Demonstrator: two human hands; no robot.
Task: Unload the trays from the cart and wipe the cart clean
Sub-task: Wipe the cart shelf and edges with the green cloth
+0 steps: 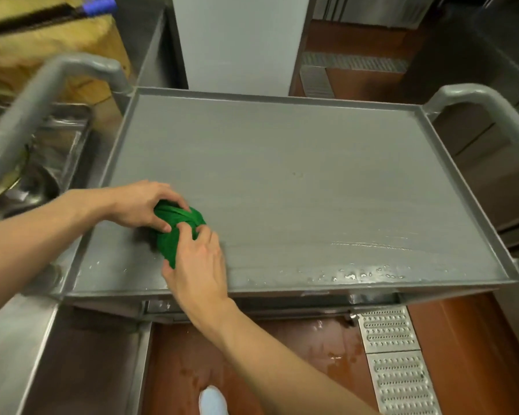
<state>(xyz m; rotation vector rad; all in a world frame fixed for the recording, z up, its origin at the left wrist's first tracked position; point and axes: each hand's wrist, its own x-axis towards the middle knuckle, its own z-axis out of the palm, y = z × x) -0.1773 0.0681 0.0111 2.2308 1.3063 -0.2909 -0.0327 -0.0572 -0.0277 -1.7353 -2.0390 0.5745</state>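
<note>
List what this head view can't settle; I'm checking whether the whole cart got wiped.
- Lower shelves: hidden under the cart top; only a sliver shows below its near edge.
- Cloth underside and the patch beneath it: covered by the cloth, the left hand and the right hand.
- Cart's left handle: blurred, and cut off by the left edge.
- Tub on the left: contents blurred, partly behind the handle.
- Speck mid-top: too small to identify.

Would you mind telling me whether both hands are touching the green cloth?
Touching. The head view shows the left hand gripping the bunched green cloth from above, while the right hand's fingers pinch its near side.
</note>
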